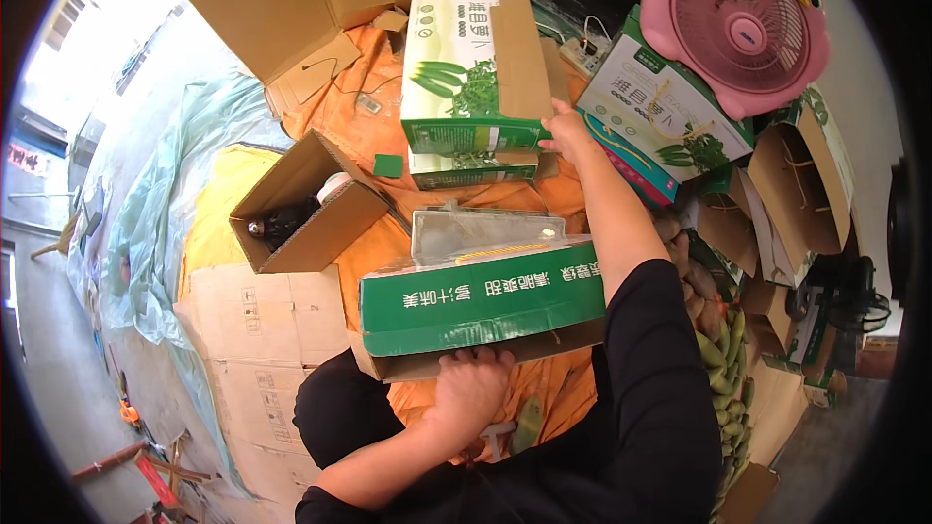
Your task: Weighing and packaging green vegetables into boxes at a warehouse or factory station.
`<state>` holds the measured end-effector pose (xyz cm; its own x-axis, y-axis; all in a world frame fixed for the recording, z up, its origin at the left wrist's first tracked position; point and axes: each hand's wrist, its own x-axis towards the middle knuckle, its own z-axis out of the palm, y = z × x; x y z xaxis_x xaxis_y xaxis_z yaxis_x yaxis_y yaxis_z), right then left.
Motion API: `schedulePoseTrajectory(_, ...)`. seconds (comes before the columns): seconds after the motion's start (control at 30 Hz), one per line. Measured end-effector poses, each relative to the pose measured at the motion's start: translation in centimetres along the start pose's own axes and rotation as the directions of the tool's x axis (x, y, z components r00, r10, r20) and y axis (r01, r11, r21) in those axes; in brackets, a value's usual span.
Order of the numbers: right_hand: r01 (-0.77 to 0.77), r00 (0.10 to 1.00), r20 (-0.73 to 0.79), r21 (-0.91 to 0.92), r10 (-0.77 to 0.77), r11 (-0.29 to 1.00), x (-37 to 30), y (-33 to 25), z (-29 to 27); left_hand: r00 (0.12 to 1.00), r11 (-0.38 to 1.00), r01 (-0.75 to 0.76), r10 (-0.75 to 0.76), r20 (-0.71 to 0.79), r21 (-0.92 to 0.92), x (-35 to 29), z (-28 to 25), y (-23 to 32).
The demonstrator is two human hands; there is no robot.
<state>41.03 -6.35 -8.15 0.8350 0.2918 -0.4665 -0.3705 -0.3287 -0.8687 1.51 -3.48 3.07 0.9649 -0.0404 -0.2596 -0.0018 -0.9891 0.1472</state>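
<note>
My left hand (473,390) grips the near bottom edge of a green and white carton (482,303) that lies on its side in front of me. Its open top shows a clear plastic liner (485,231). My right hand (566,132) reaches forward and holds the right edge of a second green and white carton (473,73) printed with green vegetables, which stands on another carton of the same kind (472,171). An orange cloth (369,136) covers the surface under all of them.
An open brown box (309,206) with dark items sits to the left. A large brown carton (291,0) stands behind. A pink fan (738,24), more printed cartons (660,107) and paper bags (796,184) crowd the right. Bananas (723,369) lie by my right arm.
</note>
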Motion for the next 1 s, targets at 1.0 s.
schedulePoseTrajectory(1.0, 0.394, 0.885, -0.248, -0.048, -0.393, 0.918, -29.9, 5.1, -16.5, 0.961, 0.974, 0.043, 0.021, -0.276, 0.221, 2.6, 0.0, -2.0)
